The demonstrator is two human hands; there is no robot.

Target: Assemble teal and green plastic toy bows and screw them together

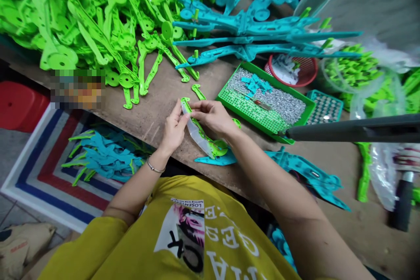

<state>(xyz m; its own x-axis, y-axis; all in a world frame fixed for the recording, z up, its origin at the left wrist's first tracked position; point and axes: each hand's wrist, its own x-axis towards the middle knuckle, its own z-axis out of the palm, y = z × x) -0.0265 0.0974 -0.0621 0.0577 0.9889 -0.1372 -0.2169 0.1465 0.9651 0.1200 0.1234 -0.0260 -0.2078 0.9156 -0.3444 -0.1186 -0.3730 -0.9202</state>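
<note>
a long lime-green plastic arm with a rounded end (202,131) was held at a slant between the two hands, near the front edge of the brown worktop (154,122). along its left side lay a translucent whitish plastic strip (196,135). the fingers of the left hand (174,127) were closed on the far end of the pair, thumb against the strip; those of the right hand (211,115) gripped the green arm from the other side.

just beyond the fingers lay a short lime-green plastic piece (198,92). nearer the wearer than the fingers, a long teal plastic part (293,162) passed beneath the right forearm. to the right of the fingers stood a green perforated plastic tray (241,112) holding small silvery metal parts (285,100), small teal plastic pieces (256,84) and a red-handled screwdriver (261,104). farther beyond that side was a red round plastic basket (311,71).

ahead and left of the fingers rose a big heap of lime-green plastic arms (88,13); ahead and right lay several long teal plastic frames (243,22). well off to the right of the fingers was a black-handled hammer (402,205).
</note>
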